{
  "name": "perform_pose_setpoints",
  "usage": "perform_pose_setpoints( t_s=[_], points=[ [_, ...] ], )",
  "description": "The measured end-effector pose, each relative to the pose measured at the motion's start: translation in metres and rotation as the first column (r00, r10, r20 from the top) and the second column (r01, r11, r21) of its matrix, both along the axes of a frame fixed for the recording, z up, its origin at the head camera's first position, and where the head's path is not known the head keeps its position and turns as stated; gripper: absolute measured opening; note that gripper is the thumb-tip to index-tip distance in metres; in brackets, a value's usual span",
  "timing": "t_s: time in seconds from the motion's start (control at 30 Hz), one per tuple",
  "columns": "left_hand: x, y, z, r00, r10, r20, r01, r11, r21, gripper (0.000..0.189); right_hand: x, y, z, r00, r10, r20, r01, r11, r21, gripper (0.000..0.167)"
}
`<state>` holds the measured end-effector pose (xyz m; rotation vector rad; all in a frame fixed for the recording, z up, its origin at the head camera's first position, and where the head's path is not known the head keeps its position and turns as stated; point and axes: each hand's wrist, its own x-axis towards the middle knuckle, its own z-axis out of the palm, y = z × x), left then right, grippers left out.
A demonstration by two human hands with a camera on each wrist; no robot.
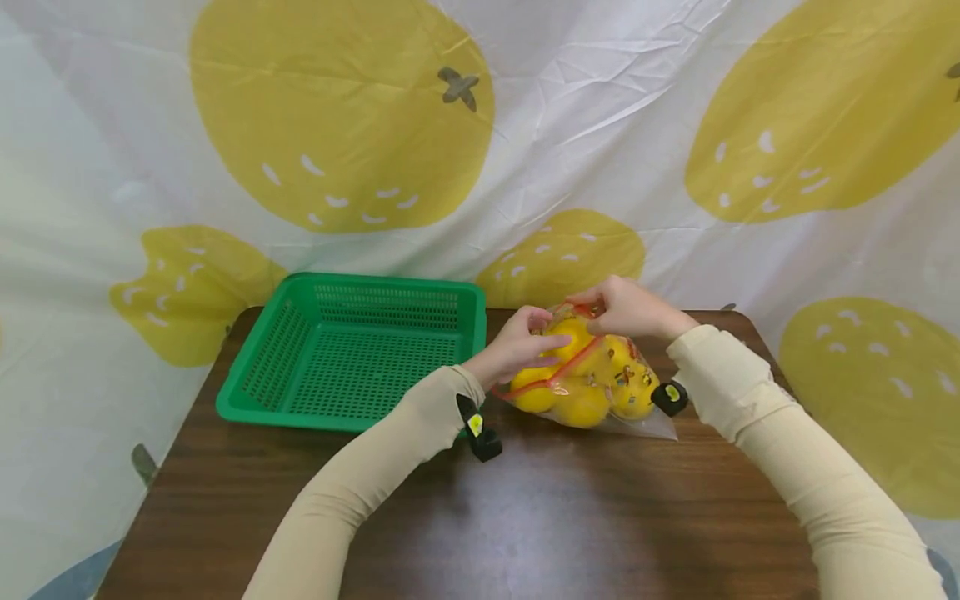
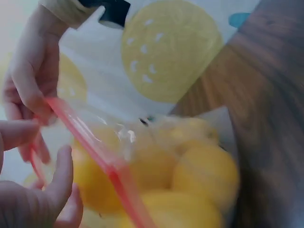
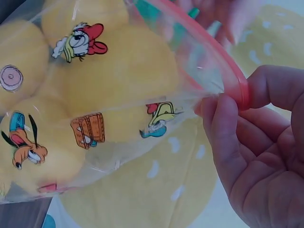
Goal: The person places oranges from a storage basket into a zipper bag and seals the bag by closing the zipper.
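A clear zip bag (image 1: pixel 588 383) with a red zip strip (image 3: pixel 223 59) and printed cartoon figures lies on the table, holding several yellow lemon-like fruits (image 2: pixel 205 176). My right hand (image 1: pixel 628 308) pinches the red strip at one end of the bag's mouth between thumb and fingers, as the right wrist view (image 3: pixel 266 152) shows closely. At the mouth's other side is my left hand (image 1: pixel 519 346), its fingers spread and reaching over the strip. In the left wrist view its thumb and fingers stand apart, with no fruit between them.
A green plastic basket (image 1: pixel 348 422) with slotted walls stands left of the bag, and nothing shows inside it. Brown wooden table (image 1: pixel 525 517) surface stretches in front. Behind hangs a white cloth (image 1: pixel 570 125) printed with yellow fruit.
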<state>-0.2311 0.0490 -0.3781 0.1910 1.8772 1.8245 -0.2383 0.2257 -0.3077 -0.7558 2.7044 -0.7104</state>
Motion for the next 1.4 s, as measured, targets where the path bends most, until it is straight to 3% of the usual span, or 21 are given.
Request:
perform_pose_setpoints(
  t_s=[0.1,0.2,0.3,0.4,0.5,0.57,0.6,0.63,0.73,0.87,1.0,1.1,1.2,1.27,1.4],
  points=[
    [0.001,0.002,0.005,0.996,-0.042,-0.076,0.042,0.999,-0.002,0.042,0.000,0.000,0.000,1.000,0.020,-0.006,-0.020,1.000,-0.003,0.045],
    [-0.002,-0.004,0.008,0.982,-0.085,-0.167,0.075,0.995,-0.062,0.036,0.001,0.001,0.001,1.000,0.028,-0.004,-0.028,1.000,-0.009,0.044],
    [-0.011,-0.014,0.006,0.952,-0.100,-0.288,0.055,0.985,-0.162,0.031,0.001,0.003,0.002,1.000,0.027,0.004,-0.027,1.000,-0.005,0.043],
    [-0.022,-0.024,0.003,0.889,-0.187,-0.418,0.035,0.938,-0.345,0.031,0.002,0.003,0.003,1.000,0.028,0.003,-0.028,1.000,-0.003,0.041],
    [-0.032,-0.029,-0.001,0.804,-0.341,-0.488,0.033,0.844,-0.536,0.035,0.004,0.003,0.005,1.000,0.021,-0.021,-0.021,1.000,-0.015,0.037],
    [-0.035,-0.030,-0.004,0.755,-0.434,-0.491,0.050,0.785,-0.617,0.037,0.006,0.002,0.006,0.999,0.018,-0.044,-0.019,1.000,-0.024,0.033],
    [-0.036,-0.030,-0.006,0.740,-0.467,-0.484,0.064,0.765,-0.641,0.038,0.007,0.002,0.007,0.999,0.011,-0.049,-0.013,1.000,-0.029,0.032],
    [-0.037,-0.030,-0.009,0.720,-0.497,-0.484,0.072,0.747,-0.661,0.039,0.008,0.002,0.007,0.999,0.003,-0.054,-0.004,0.999,-0.033,0.031],
    [-0.036,-0.029,-0.014,0.674,-0.553,-0.490,0.101,0.727,-0.680,0.043,0.009,0.003,0.006,0.997,-0.004,-0.072,0.000,0.999,-0.051,0.029],
    [-0.033,-0.028,-0.021,0.599,-0.568,-0.564,0.081,0.744,-0.663,0.037,0.011,0.005,0.005,0.996,-0.008,-0.091,0.000,0.997,-0.082,0.028],
    [-0.032,-0.028,-0.025,0.509,-0.566,-0.648,0.024,0.762,-0.647,0.016,0.011,0.008,0.007,0.995,-0.016,-0.097,0.008,0.997,-0.076,0.029],
    [-0.032,-0.031,-0.025,0.471,-0.548,-0.691,0.001,0.784,-0.621,0.006,0.010,0.012,0.009,0.996,-0.032,-0.086,0.026,0.997,-0.068,0.030],
    [-0.032,-0.035,-0.025,0.458,-0.508,-0.729,-0.001,0.820,-0.572,0.008,0.011,0.019,0.014,0.996,-0.054,-0.075,0.049,0.996,-0.069,0.032],
    [-0.030,-0.037,-0.024,0.441,-0.481,-0.758,-0.006,0.843,-0.538,0.008,0.012,0.024,0.018,0.994,-0.075,-0.085,0.069,0.995,-0.068,0.031],
    [-0.018,-0.037,-0.016,0.385,-0.423,-0.820,-0.015,0.886,-0.464,0.009,0.011,0.036,0.027,0.984,-0.135,-0.116,0.126,0.989,-0.084,0.029]
  ],
)
